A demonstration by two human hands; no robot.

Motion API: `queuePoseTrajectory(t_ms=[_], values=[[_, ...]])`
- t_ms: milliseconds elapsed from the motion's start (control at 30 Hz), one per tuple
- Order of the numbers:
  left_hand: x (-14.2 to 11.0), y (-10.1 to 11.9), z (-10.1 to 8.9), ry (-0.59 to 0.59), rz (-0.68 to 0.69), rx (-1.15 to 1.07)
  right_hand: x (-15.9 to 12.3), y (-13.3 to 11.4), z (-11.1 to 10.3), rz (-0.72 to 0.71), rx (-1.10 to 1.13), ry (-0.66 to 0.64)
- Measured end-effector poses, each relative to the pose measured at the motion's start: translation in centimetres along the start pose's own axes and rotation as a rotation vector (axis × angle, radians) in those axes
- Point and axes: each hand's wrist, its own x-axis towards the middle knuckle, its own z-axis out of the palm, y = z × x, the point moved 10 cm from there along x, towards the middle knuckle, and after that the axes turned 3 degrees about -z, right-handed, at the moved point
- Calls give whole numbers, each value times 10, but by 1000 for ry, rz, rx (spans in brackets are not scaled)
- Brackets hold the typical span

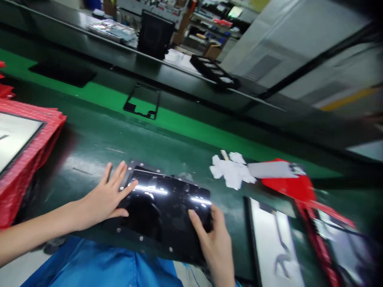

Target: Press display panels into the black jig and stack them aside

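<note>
A glossy black screen panel [163,205] in a black metal frame with rivets lies flat on the dark green bench, right in front of me. My left hand [107,195] rests on its left end with fingers stretched out and spread. My right hand [214,239] lies on the panel's right end, fingers extended and pressed flat against the glass. Neither hand grips anything.
A stack of red bags [28,159] with a white-faced panel on top sits at the left. Crumpled white paper [231,169] and a red bag [287,185] lie to the right, above a white panel [272,243]. A black frame [142,101] lies on the green belt.
</note>
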Motion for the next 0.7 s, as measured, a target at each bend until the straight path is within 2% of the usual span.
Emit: queuePoseTrajectory(t_ms=[67,133,233,333,467,567,700], values=[[-3,0,4,30,13,43,4,-9,-3,-164,-204,-38],[-4,-1,6,59,21,49,8,-14,-6,-289,-308,-75],[1,-2,5,99,-9,30,19,-17,-11,-418,-358,-113],[17,-6,-4,155,-82,31,33,-19,-6,-531,-369,-192],[37,-8,-7,176,-102,35,41,-20,7,-653,-538,-276],[38,-10,-1,172,-108,25,33,-16,19,-734,-666,-315],[36,-16,5,219,-144,-1,27,-7,29,-712,-548,-257]])
